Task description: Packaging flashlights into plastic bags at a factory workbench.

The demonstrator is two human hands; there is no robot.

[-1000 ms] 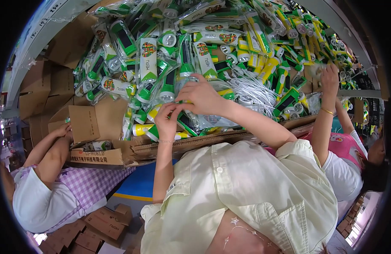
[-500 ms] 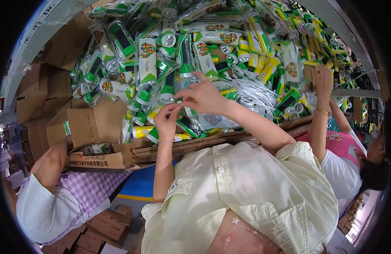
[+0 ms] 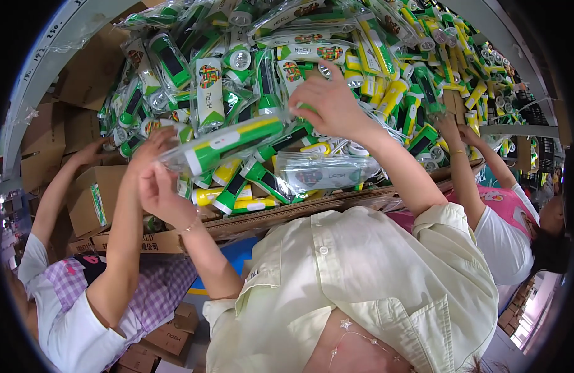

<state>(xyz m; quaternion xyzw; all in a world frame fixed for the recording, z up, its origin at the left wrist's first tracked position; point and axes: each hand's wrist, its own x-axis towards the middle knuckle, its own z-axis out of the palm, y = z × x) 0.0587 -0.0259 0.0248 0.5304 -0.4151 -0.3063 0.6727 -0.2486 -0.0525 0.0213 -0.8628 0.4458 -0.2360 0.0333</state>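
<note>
Head view: a bagged green-and-yellow flashlight (image 3: 240, 142) slants over a heap of flashlights (image 3: 169, 57), right end higher.
Left of that bagged flashlight stands an open cardboard box (image 3: 116, 182); at its left end come a co-worker's hand (image 3: 155, 142) and, just below, the left hand (image 3: 164, 194), fingers curled together, whether gripping it I cannot tell; at its right end, the right hand (image 3: 330, 102) has thumb and fingers loosely apart.

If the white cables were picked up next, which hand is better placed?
Probably the right hand: it is nearer the white cables, while the left hand is by the left end of the bagged flashlight.
</note>
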